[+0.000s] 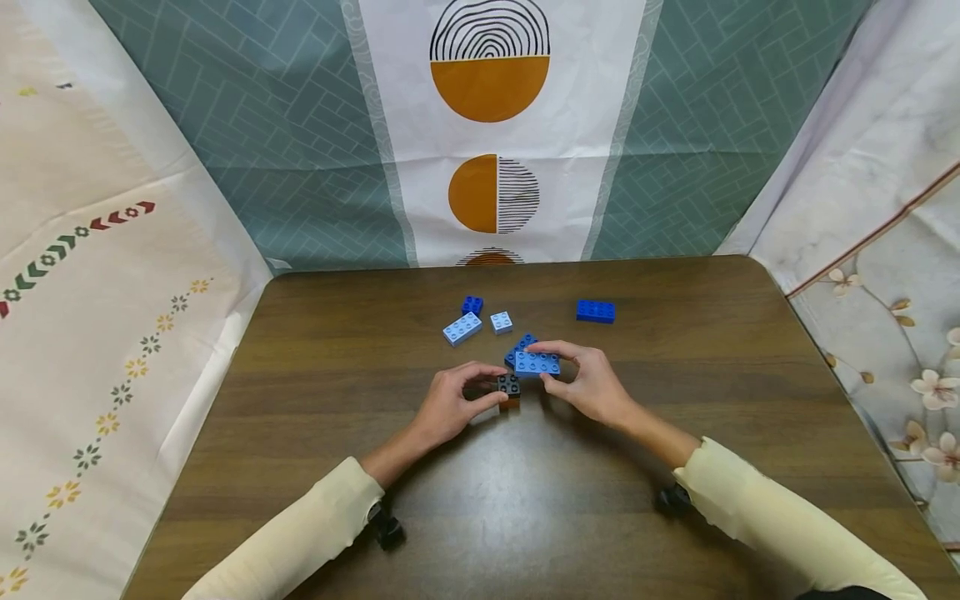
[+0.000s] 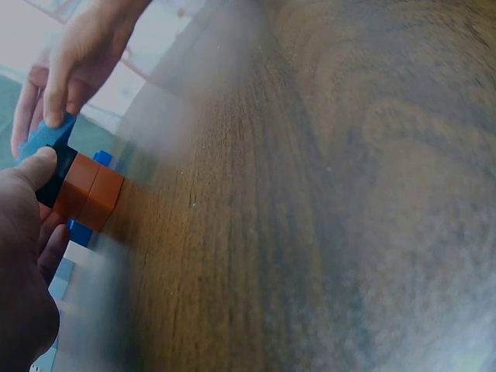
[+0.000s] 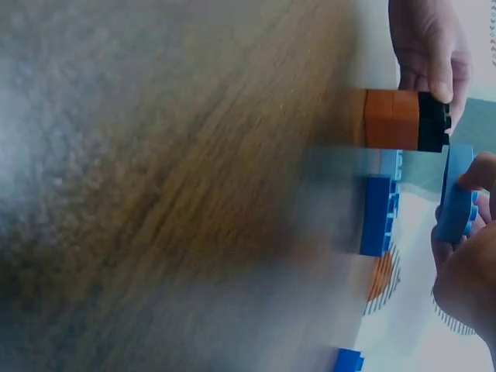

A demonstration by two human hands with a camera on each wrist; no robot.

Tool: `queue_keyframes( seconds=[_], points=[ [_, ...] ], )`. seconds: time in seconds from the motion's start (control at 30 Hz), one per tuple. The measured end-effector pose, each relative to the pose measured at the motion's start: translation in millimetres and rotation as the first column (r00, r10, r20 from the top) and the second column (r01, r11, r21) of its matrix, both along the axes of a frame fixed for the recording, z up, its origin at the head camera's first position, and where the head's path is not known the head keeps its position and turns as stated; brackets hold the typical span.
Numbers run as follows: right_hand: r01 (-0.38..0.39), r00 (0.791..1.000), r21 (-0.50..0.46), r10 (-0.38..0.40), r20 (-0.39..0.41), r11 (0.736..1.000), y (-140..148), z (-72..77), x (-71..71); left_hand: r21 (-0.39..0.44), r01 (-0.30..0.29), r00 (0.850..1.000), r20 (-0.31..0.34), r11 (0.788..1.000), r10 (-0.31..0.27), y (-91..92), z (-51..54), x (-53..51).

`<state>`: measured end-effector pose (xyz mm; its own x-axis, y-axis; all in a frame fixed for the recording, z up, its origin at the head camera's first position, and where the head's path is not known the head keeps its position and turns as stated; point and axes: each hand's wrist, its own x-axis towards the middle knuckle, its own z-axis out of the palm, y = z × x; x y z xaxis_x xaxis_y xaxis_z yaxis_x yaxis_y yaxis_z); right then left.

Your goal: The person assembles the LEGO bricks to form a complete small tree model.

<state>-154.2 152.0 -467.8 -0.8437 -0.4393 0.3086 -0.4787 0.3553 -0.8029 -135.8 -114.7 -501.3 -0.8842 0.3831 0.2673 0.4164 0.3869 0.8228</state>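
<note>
My left hand (image 1: 452, 406) pinches the black brick (image 1: 508, 383) between thumb and fingers. That square black brick tops a short stack of two orange bricks (image 3: 391, 118), which stands upright on the table. Just right of the stack, my right hand (image 1: 594, 385) grips a medium-blue brick (image 1: 537, 363) with two rows of studs. In the right wrist view, the held brick (image 3: 456, 194) is at the height of the black brick's top, its near end close to the black studs; whether they touch I cannot tell. Behind it, a darker blue brick (image 1: 522, 343) lies partly hidden on the table.
Farther back on the wooden table (image 1: 360, 317) lie a long light-blue brick (image 1: 462, 328), a small light-blue brick (image 1: 501, 322) and a small dark-blue brick (image 1: 472, 305). Another long dark-blue brick (image 1: 596, 312) lies at the back right. Patterned cloths (image 1: 300, 167) hang around the table.
</note>
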Motion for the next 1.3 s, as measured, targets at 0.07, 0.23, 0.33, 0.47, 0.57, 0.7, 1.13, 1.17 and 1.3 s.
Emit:
queue_keyframes(
  seconds=[0.07, 0.23, 0.33, 0.47, 0.57, 0.7, 1.13, 1.17, 1.3],
  points=[
    [-0.025, 1.000, 0.009, 0.025, 0.002, 1.000, -0.7, 1.4, 2.5, -0.005, -0.002, 1.000, -0.004, 1.000, 0.002, -0.6, -0.3, 0.2],
    [-0.051, 0.999, 0.043, 0.050, 0.015, 0.998, -1.1, 3.2, 6.9, -0.008, 0.001, 1.000, -0.002, 1.000, -0.001, -1.1, -0.4, -0.1],
    [-0.066, 0.998, 0.060, 0.065, 0.020, 0.996, -1.1, 3.8, 8.7, -0.008, 0.007, 1.000, -0.003, 1.000, -0.007, -1.0, -0.7, 0.0],
    [-0.088, 0.996, 0.072, 0.088, 0.008, 0.994, -1.9, 4.9, 10.0, -0.012, 0.010, 1.000, -0.008, 1.000, -0.010, -0.9, -1.0, 0.4],
    [-0.093, 0.995, 0.082, 0.094, -0.013, 0.992, -2.7, 5.4, 10.4, -0.009, 0.011, 1.000, -0.012, 1.000, -0.011, -0.9, 0.0, 0.9],
    [-0.095, 0.994, 0.101, 0.099, -0.035, 0.990, -3.7, 7.7, 10.8, -0.004, 0.015, 1.000, -0.017, 1.000, -0.015, -1.0, 1.6, 1.4],
    [-0.101, 0.991, 0.160, 0.114, -0.076, 0.982, -5.2, 12.9, 10.7, -0.033, 0.017, 0.999, -0.044, 0.999, -0.018, 1.0, 5.0, 1.2],
    [-0.101, 0.991, 0.161, 0.115, -0.074, 0.982, -5.2, 13.0, 10.7, -0.038, 0.013, 0.999, -0.048, 0.999, -0.015, 1.9, 6.0, 1.4],
    [-0.105, 0.990, 0.166, 0.119, -0.072, 0.980, -5.4, 13.9, 10.8, -0.030, 0.003, 0.998, -0.060, 1.000, -0.004, 5.8, 8.5, 1.5]
  ],
)
